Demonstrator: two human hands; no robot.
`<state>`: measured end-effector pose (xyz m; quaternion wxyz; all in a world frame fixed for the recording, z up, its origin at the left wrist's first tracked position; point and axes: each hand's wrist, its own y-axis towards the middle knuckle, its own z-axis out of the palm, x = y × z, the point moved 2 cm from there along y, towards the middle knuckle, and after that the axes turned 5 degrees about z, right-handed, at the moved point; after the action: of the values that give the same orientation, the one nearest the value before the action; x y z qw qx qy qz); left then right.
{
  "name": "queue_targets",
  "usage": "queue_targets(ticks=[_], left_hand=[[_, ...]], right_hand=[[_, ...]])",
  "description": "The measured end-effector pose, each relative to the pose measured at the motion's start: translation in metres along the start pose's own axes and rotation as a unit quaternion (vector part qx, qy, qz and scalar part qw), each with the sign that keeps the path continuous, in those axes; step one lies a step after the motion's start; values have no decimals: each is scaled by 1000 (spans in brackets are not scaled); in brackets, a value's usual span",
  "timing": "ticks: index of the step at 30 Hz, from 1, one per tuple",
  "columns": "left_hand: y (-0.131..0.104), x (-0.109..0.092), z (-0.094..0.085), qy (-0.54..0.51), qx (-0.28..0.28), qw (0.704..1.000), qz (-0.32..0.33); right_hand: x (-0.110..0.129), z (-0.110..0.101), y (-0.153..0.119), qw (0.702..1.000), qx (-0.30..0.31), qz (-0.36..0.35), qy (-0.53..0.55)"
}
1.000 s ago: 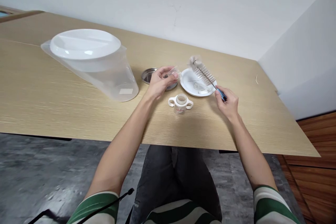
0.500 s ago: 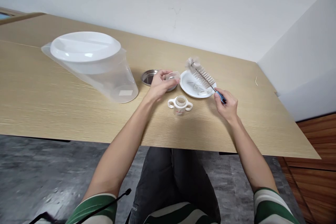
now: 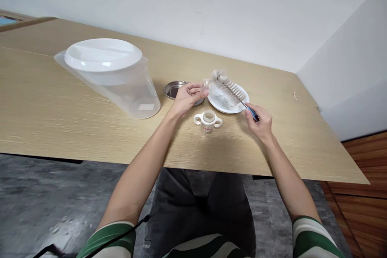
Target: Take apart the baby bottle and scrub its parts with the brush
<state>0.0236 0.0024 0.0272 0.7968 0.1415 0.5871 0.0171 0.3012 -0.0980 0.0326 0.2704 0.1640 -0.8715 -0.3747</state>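
A small clear cup-like piece (image 3: 205, 85) is pinched in my left hand (image 3: 188, 97), above the metal tray's right side. My right hand (image 3: 260, 121) grips the blue handle of a bottle brush (image 3: 232, 90), whose pale bristles point up and left over a white plate (image 3: 225, 109). The brush head is blurred and lies close to the clear piece; whether they touch I cannot tell. Small clear or white items lie on the plate, partly hidden by the brush. Between my hands and nearer to me, a small bottle with two white handles (image 3: 208, 122) stands upright on the table.
A large translucent pitcher with a white lid (image 3: 109, 76) stands at the left. The round metal tray (image 3: 170, 91) sits behind my left hand. A thin pale strip (image 3: 295, 94) lies at the right of the table (image 3: 121, 137). A wall rises behind.
The clear piece has turned in my left hand, which has shifted slightly right. My right hand and the brush have moved slightly left, bringing the brush head nearer to the piece.
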Motion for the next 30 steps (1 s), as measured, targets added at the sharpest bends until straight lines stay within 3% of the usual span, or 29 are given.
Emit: queue_targets(ticks=[3,9,18,25,30], left_hand=[[0,2,-1,-6,1,1000,-7],[-1,3,-1,19,8,999,39],[-2,-4,2,67,-7,997,43],[-4,-6,3,59,-6,997,50],[-2,-7,2,72,12,995,68]], right_hand=[[-3,-2,1,1000,6,-1,-1],[-10,-8,3,998,-49,39,-21],[-3,-3,1,999,36,-2,-7],[-6,-6,3,1000,-4,24,-13],[-2,-7,3,1000,22,12,-16]])
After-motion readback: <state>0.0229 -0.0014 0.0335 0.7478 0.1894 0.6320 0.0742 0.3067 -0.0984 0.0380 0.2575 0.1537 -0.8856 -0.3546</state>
